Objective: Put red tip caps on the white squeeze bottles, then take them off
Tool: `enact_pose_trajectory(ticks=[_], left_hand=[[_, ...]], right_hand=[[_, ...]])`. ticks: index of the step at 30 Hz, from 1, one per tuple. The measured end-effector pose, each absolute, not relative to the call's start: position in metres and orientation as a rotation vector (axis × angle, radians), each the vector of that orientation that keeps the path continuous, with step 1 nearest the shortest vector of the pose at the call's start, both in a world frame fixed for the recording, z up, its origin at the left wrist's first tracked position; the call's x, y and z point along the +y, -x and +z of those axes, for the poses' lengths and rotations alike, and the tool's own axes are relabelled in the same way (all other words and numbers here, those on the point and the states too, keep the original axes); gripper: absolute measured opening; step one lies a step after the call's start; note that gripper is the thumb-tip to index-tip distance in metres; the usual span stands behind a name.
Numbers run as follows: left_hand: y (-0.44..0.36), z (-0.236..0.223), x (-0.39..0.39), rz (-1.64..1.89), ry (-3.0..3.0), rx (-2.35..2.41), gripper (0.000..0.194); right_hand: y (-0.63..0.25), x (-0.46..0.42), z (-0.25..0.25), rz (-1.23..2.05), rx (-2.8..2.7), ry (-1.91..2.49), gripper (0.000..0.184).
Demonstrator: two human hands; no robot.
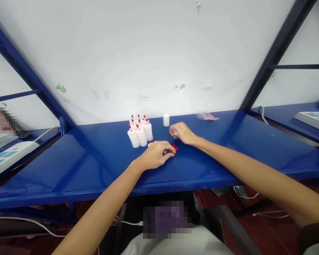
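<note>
My left hand is low over the blue table, thumb and forefinger pinched together on a small red cap at the edge of a little pile of red caps. Just beyond that pile, my right hand is closed around a small white piece; the fingers hide most of its shape. Several white plastic squeeze bottles with red-tipped nozzles stand grouped to the left. One more red tip pokes up behind my left hand. A plain white cylinder stands upright behind my hands.
Near the wall, a clear plastic bag with red pieces lies on the blue table. Blue metal frame posts rise at both sides. White power strips rest on the neighbouring surfaces.
</note>
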State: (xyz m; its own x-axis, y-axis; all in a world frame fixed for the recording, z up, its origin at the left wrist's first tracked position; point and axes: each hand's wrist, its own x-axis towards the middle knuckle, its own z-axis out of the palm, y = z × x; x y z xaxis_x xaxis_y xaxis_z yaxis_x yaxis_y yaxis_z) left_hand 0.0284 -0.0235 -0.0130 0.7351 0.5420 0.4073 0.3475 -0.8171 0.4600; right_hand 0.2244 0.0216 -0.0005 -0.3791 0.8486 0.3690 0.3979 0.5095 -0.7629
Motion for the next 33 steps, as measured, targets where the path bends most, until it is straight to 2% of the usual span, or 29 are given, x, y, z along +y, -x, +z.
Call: enact_pose_trajectory(ticks=[5, 8, 13, 19, 23, 27, 33], left_hand=[[-0.027, -0.007, -0.026, 1.502, -2.522, 0.78, 0.011], [-0.027, -0.004, -0.026, 1.701, -2.488, 0.715, 0.008], [-0.027, -0.005, -0.025, 1.685, -2.475, 0.605, 0.008], [-0.025, -0.006, -0.028, 1.601, -2.474, 0.612, 0.007], [-0.026, -0.008, -0.028, 1.536, -2.488, 0.613, 0.011], [-0.025, -0.009, -0.026, 1.54, -2.492, 0.625, 0.013], [-0.025, -0.011, -0.024, 1.535, -2.497, 0.608, 0.013]], right_hand=[[-0.22, 0.007, 0.006, 0.684, -2.06, 0.819, 0.043], [-0.213, 0.0, 0.005, 0.672, -2.085, 0.755, 0.035], [-0.206, -0.006, 0.004, 0.696, -2.113, 0.662, 0.034], [-0.207, -0.008, 0.009, 0.553, -2.199, 0.655, 0.046], [-0.206, -0.007, 0.009, 0.421, -2.25, 0.629, 0.047], [-0.205, -0.008, 0.008, 0.374, -2.224, 0.657, 0.041], [-0.201, -0.015, 0.009, 0.421, -2.16, 0.774, 0.022]])
